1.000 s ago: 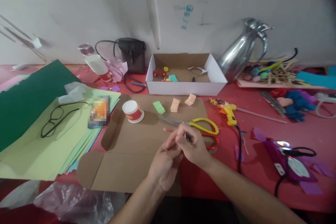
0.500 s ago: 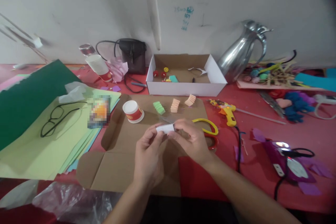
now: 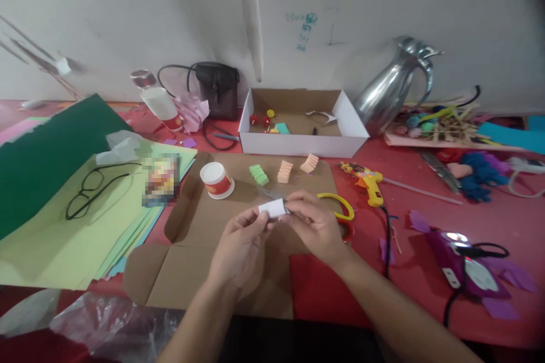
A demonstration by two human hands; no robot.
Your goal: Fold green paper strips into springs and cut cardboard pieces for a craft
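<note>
A small folded white paper point(image 3: 271, 209) is held between my two hands above the brown cardboard point(image 3: 191, 266). My left hand point(image 3: 240, 238) pinches its left end, thumb on the front face. At the right end, the fingers of my right hand point(image 3: 317, 227) close on its edge. Scissors with yellow and red handles point(image 3: 340, 204) lie partly hidden behind my right hand. Just beyond are a green pleated paper strip point(image 3: 258, 174) and two peach pleated strips, one in the middle point(image 3: 285, 171) and one to the right point(image 3: 309, 163). A white-and-red paper cup point(image 3: 217, 180) stands left of them.
A white box point(image 3: 302, 145) with small items is at the back. To the right lie a yellow glue gun point(image 3: 369, 184), its black cable, and a purple power strip point(image 3: 466, 266). Glasses point(image 3: 91, 190) rest on coloured paper sheets point(image 3: 46, 249) at left. A metal jug point(image 3: 394, 88) leans by the wall.
The folded white paper has shifted slightly right and turned, showing more of its broad face. My left thumb now presses lower on it, and both hands still hold it.
</note>
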